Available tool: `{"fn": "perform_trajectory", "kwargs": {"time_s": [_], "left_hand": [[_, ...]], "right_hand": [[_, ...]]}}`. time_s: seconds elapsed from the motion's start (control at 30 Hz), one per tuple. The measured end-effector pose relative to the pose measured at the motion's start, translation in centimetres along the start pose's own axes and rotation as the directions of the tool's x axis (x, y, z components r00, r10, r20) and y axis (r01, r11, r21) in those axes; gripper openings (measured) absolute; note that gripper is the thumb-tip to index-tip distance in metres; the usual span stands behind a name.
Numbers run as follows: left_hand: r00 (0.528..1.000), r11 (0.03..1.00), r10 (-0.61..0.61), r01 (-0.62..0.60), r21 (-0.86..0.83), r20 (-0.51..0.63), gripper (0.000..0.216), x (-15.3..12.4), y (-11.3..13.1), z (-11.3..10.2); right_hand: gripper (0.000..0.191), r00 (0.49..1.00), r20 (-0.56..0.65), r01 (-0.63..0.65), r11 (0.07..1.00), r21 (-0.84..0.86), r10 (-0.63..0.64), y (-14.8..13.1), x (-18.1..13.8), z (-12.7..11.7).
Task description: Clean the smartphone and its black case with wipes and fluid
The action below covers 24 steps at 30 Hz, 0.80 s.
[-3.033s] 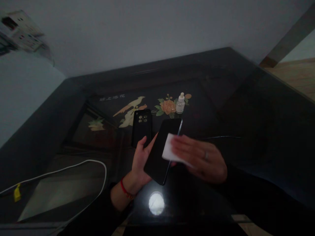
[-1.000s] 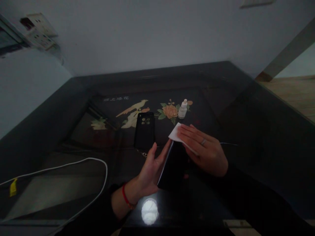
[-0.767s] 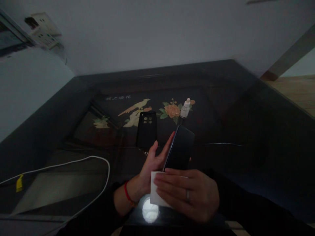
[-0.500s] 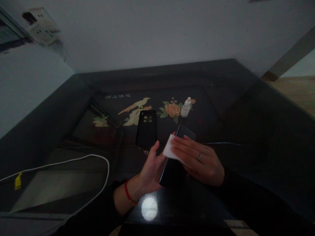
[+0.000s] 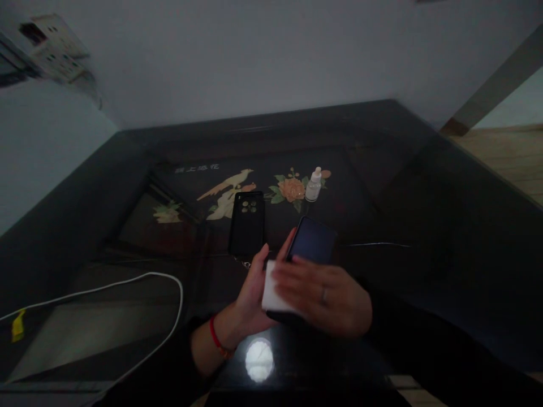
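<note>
A dark smartphone (image 5: 314, 240) lies tilted in my left hand (image 5: 253, 297), which grips it from below and along its left edge, thumb pointing up. Over the lower part of the screen, my right hand (image 5: 326, 297) presses a white wipe (image 5: 275, 291) flat with its fingers; those fingers are blurred. Beyond the left thumb, a black phone case (image 5: 247, 223) rests on the table with a small chain (image 5: 245, 263) at its lower end. A small white-capped dropper bottle (image 5: 313, 186) stands upright behind the phone.
The glossy black table (image 5: 373, 169) carries bird and flower pictures and reflects a round light. A white cable (image 5: 148, 275) with a yellow tag (image 5: 17, 326) curves across the left side. Power sockets (image 5: 59, 51) are on the wall at upper left.
My right hand has slid the wipe down the phone toward its lower end, uncovering more of the upper screen. My left hand still holds the phone. The whole view has shifted slightly.
</note>
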<state>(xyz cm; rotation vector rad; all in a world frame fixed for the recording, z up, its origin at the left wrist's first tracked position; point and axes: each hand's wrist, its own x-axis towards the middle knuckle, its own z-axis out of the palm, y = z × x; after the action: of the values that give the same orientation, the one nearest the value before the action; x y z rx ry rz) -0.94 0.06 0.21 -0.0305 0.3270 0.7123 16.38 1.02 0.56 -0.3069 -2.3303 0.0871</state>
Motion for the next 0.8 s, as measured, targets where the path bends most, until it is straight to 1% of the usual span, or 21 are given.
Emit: {"fn": "perform_trajectory", "kwargs": {"time_s": [0.03, 0.07, 0.1, 0.13, 0.17, 0.2, 0.23, 0.27, 0.3, 0.33, 0.4, 0.47, 0.5, 0.53, 0.57, 0.6, 0.63, 0.67, 0.7, 0.73, 0.8], "left_hand": [[1.000, 1.000, -0.004, 0.004, 0.015, -0.002, 0.050, 0.0, 0.1, 0.0], [1.000, 0.999, -0.007, 0.007, 0.032, -0.007, 0.050, 0.1, 0.1, 0.0], [1.000, 0.999, -0.006, 0.007, 0.049, -0.015, 0.051, 0.1, 0.1, 0.1], [1.000, 0.998, 0.001, 0.001, 0.062, -0.023, 0.053, 0.1, 0.1, 0.1], [1.000, 0.998, 0.011, -0.009, 0.069, -0.029, 0.054, 0.1, 0.0, 0.2], [0.999, 0.997, 0.018, -0.015, 0.075, -0.031, 0.055, 0.1, -0.1, 0.3], [0.999, 0.996, 0.017, -0.014, 0.085, -0.034, 0.055, 0.1, -0.1, 0.4], [0.999, 0.996, 0.015, -0.011, 0.093, -0.042, 0.055, 0.1, -0.2, 0.4], [0.998, 0.995, 0.020, -0.015, 0.096, -0.055, 0.054, 0.0, -0.2, 0.4], [0.997, 0.995, 0.030, -0.024, 0.093, -0.069, 0.054, 0.0, -0.1, 0.4], [0.994, 0.996, 0.046, -0.039, 0.082, -0.094, 0.054, -0.1, 0.0, 0.3], [0.994, 0.996, 0.049, -0.041, 0.077, -0.100, 0.053, -0.1, 0.2, 0.2], [0.994, 0.996, 0.056, -0.048, 0.078, -0.096, 0.053, 0.0, 0.2, 0.2], [0.994, 0.995, 0.069, -0.062, 0.080, -0.090, 0.053, 0.0, 0.2, 0.2], [0.993, 0.994, 0.087, -0.081, 0.079, -0.079, 0.053, 0.1, 0.2, 0.3], [0.993, 0.992, 0.101, -0.095, 0.081, -0.068, 0.052, 0.1, 0.1, 0.3], [0.992, 0.991, 0.108, -0.103, 0.088, -0.058, 0.052, 0.2, 0.0, 0.4], [0.993, 0.990, 0.108, -0.102, 0.098, -0.057, 0.051, 0.2, 0.0, 0.4], [0.992, 0.989, 0.106, -0.098, 0.110, -0.064, 0.051, 0.2, -0.1, 0.5], [0.991, 0.988, 0.108, -0.099, 0.121, -0.078, 0.052, 0.2, -0.1, 0.5], [0.985, 0.985, 0.122, -0.105, 0.137, -0.122, 0.054, 0.2, 0.0, 0.5]], "right_hand": [[0.027, 0.990, 0.028, 0.134, 0.990, 0.043, -0.135, -0.6, 0.2, 0.3], [0.027, 0.978, 0.020, 0.204, 0.977, 0.061, -0.206, -0.9, 0.3, 0.5], [0.027, 0.978, 0.030, 0.205, 0.977, 0.050, -0.207, -0.8, 0.3, 0.4], [0.026, 0.992, 0.018, 0.125, 0.992, 0.012, -0.126, -0.3, 0.1, 0.1], [0.028, 1.000, 0.012, 0.013, 0.999, -0.043, -0.013, 0.5, -0.2, -0.3], [0.030, 0.994, -0.006, -0.113, 0.987, -0.111, 0.113, 1.4, -0.5, -0.7], [0.031, 0.971, -0.071, -0.239, 0.955, -0.177, 0.230, 2.1, -0.8, -1.0], [0.033, 0.950, -0.127, -0.306, 0.930, -0.206, 0.284, 2.6, -1.0, -1.2], [0.033, 0.947, -0.144, -0.313, 0.926, -0.209, 0.288, 2.6, -1.0, -1.2], [0.031, 0.962, -0.123, -0.265, 0.946, -0.187, 0.245, 2.3, -0.9, -0.9], [0.027, 0.996, -0.007, -0.087, 0.993, -0.076, 0.087, 0.9, -0.5, 0.1], [0.027, 0.992, 0.047, 0.120, 0.992, 0.031, -0.121, -0.3, -0.2, 0.8], [0.027, 0.988, 0.054, 0.144, 0.989, 0.042, -0.146, -0.4, -0.1, 0.9], [0.027, 0.996, 0.032, 0.082, 0.997, 0.016, -0.082, -0.1, -0.2, 0.7], [0.029, 1.000, 0.020, -0.013, 0.999, -0.040, 0.014, 0.5, -0.3, 0.3], [0.029, 0.993, -0.002, -0.119, 0.986, -0.119, 0.120, 1.2, -0.5, -0.2], [0.031, 0.975, -0.052, -0.223, 0.955, -0.197, 0.217, 1.9, -0.7, -0.8], [0.032, 0.959, -0.105, -0.281, 0.929, -0.239, 0.263, 2.4, -0.9, -1.1], [0.032, 0.956, -0.115, -0.292, 0.922, -0.252, 0.271, 2.6, -0.9, -1.3], [0.030, 0.967, -0.094, -0.254, 0.938, -0.236, 0.238, 2.4, -0.9, -1.3], [0.027, 0.997, 0.021, -0.077, 0.990, -0.121, 0.080, 1.2, -0.6, -0.6]]}}
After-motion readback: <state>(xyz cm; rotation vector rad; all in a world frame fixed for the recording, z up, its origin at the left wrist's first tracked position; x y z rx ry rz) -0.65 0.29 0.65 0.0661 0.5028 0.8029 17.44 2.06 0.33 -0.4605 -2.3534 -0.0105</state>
